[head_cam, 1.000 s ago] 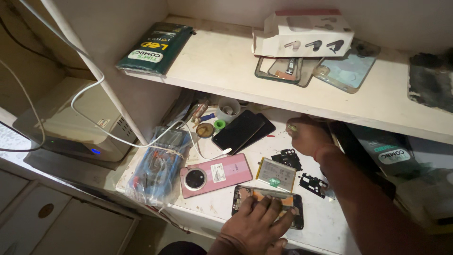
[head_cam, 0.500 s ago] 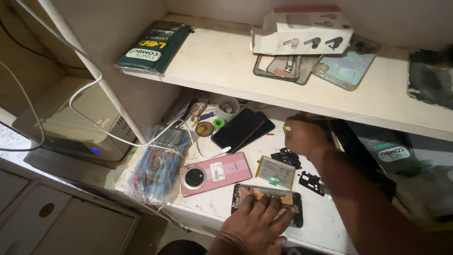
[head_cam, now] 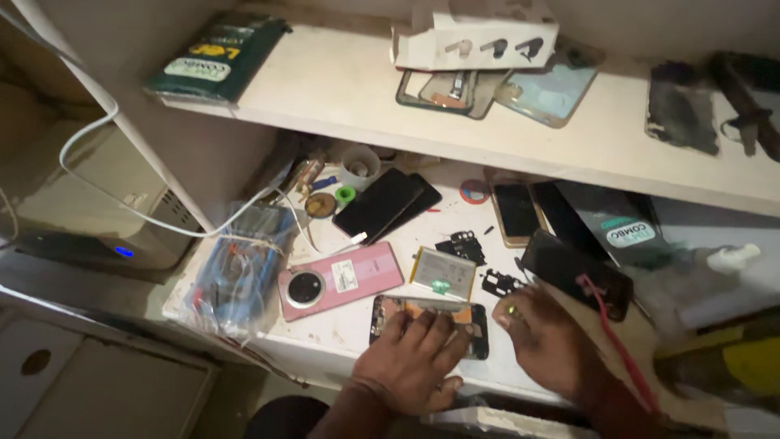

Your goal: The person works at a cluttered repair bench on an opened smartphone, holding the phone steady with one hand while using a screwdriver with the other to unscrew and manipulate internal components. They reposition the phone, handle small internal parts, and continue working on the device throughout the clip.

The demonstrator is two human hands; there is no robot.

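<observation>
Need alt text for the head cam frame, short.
Two hands work at a cluttered white bench: the left hand lies flat on an opened phone frame, and the right hand pinches a small green-tipped item beside it. A pink phone back, a loose battery and dark phones lie nearby.

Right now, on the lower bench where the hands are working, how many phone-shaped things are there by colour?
Pink phone back: 1
Black phones or screens, counting the stacked pair as 2, plus: 3
Gold-edged phone: 1
Opened phone frame under the left hand: 1
Total: 6
</observation>
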